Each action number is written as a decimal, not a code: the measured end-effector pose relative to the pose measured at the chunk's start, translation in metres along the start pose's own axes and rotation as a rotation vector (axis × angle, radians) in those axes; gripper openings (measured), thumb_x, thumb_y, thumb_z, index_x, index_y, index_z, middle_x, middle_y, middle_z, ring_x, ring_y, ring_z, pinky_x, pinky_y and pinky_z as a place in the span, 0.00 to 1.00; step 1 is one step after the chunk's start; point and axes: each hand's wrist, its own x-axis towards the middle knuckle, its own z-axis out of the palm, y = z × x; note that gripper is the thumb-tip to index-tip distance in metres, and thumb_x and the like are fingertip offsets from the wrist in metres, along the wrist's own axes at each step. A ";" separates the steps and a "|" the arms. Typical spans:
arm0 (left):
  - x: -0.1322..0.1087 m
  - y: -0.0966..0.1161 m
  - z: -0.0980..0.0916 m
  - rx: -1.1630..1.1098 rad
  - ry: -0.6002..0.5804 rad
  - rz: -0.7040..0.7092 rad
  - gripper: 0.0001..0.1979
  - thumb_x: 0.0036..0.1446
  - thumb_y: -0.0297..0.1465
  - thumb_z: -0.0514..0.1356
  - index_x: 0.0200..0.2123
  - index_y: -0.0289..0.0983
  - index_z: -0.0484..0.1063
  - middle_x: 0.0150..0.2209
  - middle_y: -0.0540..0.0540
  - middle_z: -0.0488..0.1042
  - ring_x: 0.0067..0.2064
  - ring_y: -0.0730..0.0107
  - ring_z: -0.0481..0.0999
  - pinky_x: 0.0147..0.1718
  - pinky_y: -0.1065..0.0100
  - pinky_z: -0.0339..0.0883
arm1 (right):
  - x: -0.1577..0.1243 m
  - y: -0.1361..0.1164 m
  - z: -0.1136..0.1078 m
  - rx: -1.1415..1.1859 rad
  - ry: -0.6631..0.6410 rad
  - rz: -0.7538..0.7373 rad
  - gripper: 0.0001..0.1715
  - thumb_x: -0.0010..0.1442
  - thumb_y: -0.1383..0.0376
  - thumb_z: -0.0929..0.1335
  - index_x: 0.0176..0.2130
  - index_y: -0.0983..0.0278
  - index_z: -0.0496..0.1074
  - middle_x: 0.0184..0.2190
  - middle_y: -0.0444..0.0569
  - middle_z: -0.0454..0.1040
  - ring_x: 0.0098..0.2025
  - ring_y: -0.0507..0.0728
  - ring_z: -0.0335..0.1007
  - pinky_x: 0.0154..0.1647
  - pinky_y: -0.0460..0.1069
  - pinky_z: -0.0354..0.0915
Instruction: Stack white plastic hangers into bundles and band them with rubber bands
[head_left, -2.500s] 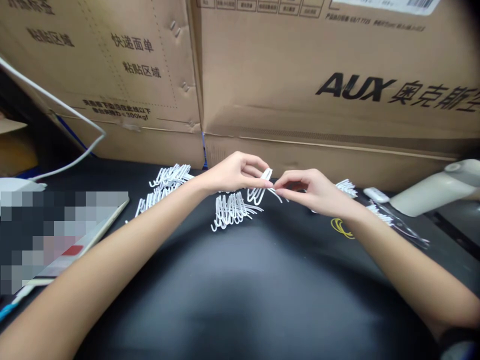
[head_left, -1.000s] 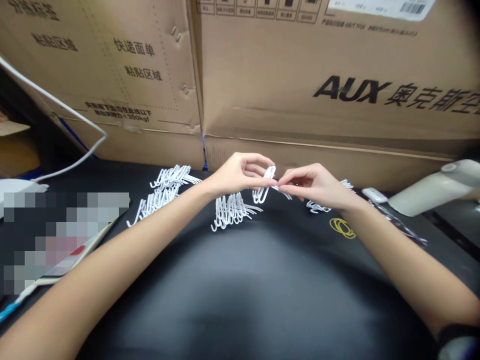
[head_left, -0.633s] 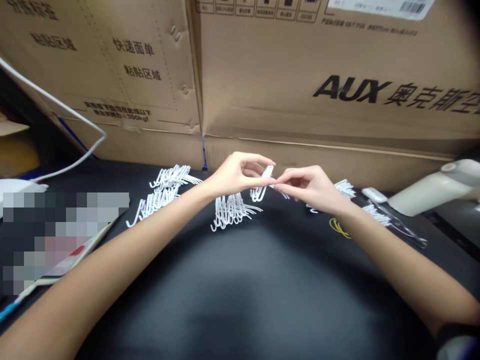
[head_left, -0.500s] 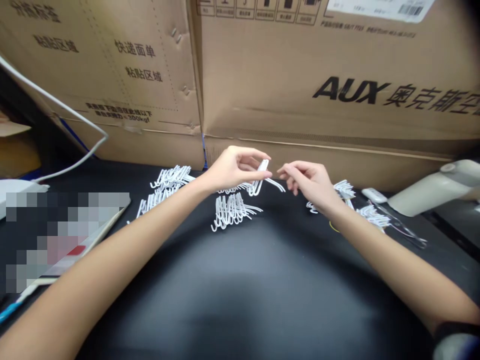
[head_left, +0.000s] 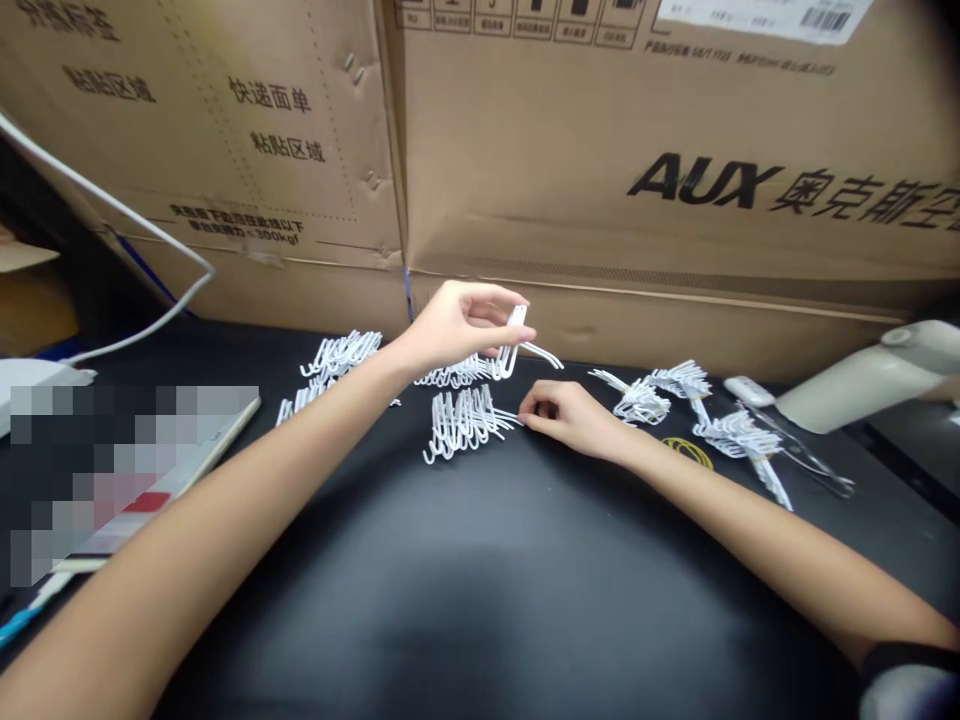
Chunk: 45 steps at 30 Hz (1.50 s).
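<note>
My left hand is raised over the dark table, its thumb and fingers closed on a few white wire hooks. Below it lies a row of white hooks side by side, their straight ends pointing right. My right hand is low at that row, with thumb and fingertips pinched at the end of one hook. Another heap of white hooks lies behind, partly covered by my left hand. Farther left, more white hooks are partly hidden by my left forearm.
Bundles of white hooks lie at the right, near yellow rubber bands. A pale bottle lies on its side beside a small white object. Large cardboard boxes wall off the back. A white cable hangs at the left.
My right hand has come down and left from beside the held hooks to the straight ends of the front row. My left hand has shifted slightly left and up, still holding its hooks.
</note>
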 end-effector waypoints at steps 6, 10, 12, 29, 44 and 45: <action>0.000 -0.002 -0.002 -0.003 -0.016 -0.003 0.23 0.44 0.37 0.69 0.42 0.32 0.74 0.35 0.41 0.78 0.38 0.62 0.79 0.30 0.67 0.74 | -0.005 -0.007 -0.032 -0.125 -0.242 0.102 0.06 0.54 0.68 0.64 0.29 0.65 0.70 0.27 0.48 0.74 0.28 0.53 0.67 0.30 0.47 0.61; 0.000 -0.002 -0.002 -0.002 -0.020 -0.001 0.22 0.44 0.37 0.69 0.42 0.32 0.74 0.35 0.41 0.78 0.38 0.62 0.79 0.31 0.66 0.75 | -0.012 -0.003 -0.056 -0.242 -0.398 0.188 0.04 0.51 0.69 0.63 0.27 0.65 0.69 0.25 0.47 0.73 0.26 0.53 0.65 0.26 0.46 0.59; -0.001 -0.002 -0.002 -0.002 -0.029 -0.006 0.22 0.44 0.37 0.69 0.42 0.32 0.74 0.35 0.41 0.78 0.37 0.62 0.79 0.31 0.65 0.75 | -0.016 0.001 -0.068 -0.242 -0.444 0.234 0.05 0.50 0.70 0.63 0.26 0.64 0.68 0.24 0.47 0.73 0.26 0.53 0.66 0.25 0.46 0.60; -0.002 -0.014 0.007 -0.008 -0.200 -0.132 0.26 0.43 0.39 0.69 0.44 0.31 0.73 0.36 0.39 0.78 0.36 0.65 0.78 0.33 0.65 0.75 | -0.034 -0.004 -0.120 0.138 -0.257 0.304 0.13 0.53 0.58 0.70 0.34 0.65 0.76 0.28 0.50 0.78 0.32 0.58 0.76 0.33 0.49 0.70; -0.003 -0.013 0.014 -0.005 -0.235 -0.107 0.26 0.44 0.38 0.69 0.45 0.30 0.72 0.37 0.39 0.78 0.36 0.64 0.78 0.36 0.63 0.74 | -0.033 -0.005 -0.115 0.143 -0.111 0.250 0.13 0.54 0.57 0.70 0.34 0.64 0.76 0.26 0.50 0.78 0.30 0.57 0.76 0.30 0.49 0.72; -0.004 -0.013 0.015 -0.012 -0.241 -0.114 0.26 0.44 0.38 0.69 0.45 0.30 0.72 0.37 0.39 0.78 0.35 0.65 0.78 0.35 0.64 0.74 | -0.032 -0.005 -0.113 0.147 -0.121 0.245 0.13 0.54 0.57 0.70 0.34 0.64 0.76 0.26 0.50 0.78 0.30 0.57 0.76 0.30 0.49 0.72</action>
